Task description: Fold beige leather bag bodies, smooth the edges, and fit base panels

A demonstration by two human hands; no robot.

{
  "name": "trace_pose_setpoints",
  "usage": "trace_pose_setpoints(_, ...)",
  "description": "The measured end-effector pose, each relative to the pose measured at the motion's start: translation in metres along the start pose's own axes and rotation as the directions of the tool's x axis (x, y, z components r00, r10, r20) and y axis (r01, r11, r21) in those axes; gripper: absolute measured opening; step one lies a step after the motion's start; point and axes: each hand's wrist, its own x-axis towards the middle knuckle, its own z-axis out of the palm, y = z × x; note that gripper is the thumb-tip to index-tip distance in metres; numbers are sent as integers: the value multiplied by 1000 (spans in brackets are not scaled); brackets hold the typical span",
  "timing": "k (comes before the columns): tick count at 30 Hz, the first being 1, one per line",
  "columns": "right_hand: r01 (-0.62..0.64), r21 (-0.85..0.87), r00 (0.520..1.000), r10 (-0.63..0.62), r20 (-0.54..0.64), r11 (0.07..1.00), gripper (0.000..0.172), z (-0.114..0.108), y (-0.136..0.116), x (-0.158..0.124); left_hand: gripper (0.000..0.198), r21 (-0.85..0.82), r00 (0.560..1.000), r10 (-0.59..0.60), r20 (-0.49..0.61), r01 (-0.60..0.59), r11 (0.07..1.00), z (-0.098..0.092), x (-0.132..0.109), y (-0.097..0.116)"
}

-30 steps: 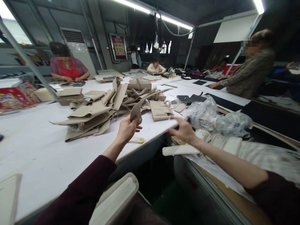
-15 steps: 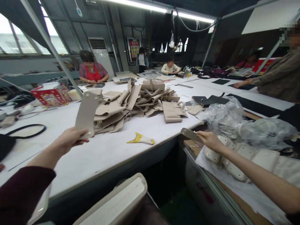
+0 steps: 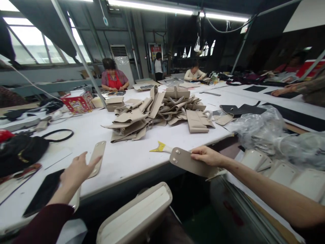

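Observation:
My left hand [image 3: 76, 171] hovers flat with fingers stretched out over a beige leather strap [image 3: 98, 156] that lies on the white table [image 3: 132, 152]; the fingertips reach the strap's edge. My right hand [image 3: 207, 156] pinches one end of a second beige leather strap [image 3: 189, 162] with small holes, held level over the gap between the two tables. A big heap of beige leather pieces [image 3: 162, 110] lies further back on the table. A yellow-handled scraper [image 3: 160, 147] rests by the table edge near the held strap.
A black phone [image 3: 43, 193] and a black bag [image 3: 21, 149] lie at the left. Clear plastic bags [image 3: 261, 128] and white padded pieces [image 3: 279, 169] cover the right bench. A padded beige piece [image 3: 134, 217] sits below me. Other people work at the far tables.
My left hand laid its beige strap down on the table and opened. My right hand picked up another strap from the right bench and brought it toward the middle.

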Motion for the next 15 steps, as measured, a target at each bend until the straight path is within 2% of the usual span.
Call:
trace_pose_setpoints(1,5,2,1000,-5,11,1000,42,3,-5,6,84,-23,995,75,59,-74,997,2,-11,17)
trace_pose_setpoints(2,8,4,1000,-8,19,1000,42,5,-9,12,84,-121,976,160,146,-143,982,6,-24,37)
trace_pose_setpoints(3,7,7,1000,-8,25,1000,41,6,-14,17,83,-275,947,243,211,-181,944,12,-39,59)
trace_pose_setpoints(4,4,11,1000,-5,30,1000,41,7,-18,21,84,-440,891,333,308,-176,880,19,-54,84)
trace_pose_setpoints(6,-6,28,1000,6,25,1000,41,7,-25,25,92,-679,756,477,449,-59,732,36,-86,133)
trace_pose_setpoints(9,-16,78,999,19,-31,997,43,2,-33,21,95,-765,581,553,597,204,611,63,-126,193)
trace_pose_setpoints(11,-4,127,995,16,-95,992,43,-3,-41,14,91,-770,479,617,625,249,587,81,-143,220)
trace_pose_setpoints(13,23,189,987,8,-160,982,44,-7,-52,9,97,-799,437,683,586,167,578,99,-156,239)
trace_pose_setpoints(15,61,252,976,-5,-218,966,46,-8,-66,11,107,-864,413,787,459,2,503,114,-169,255)
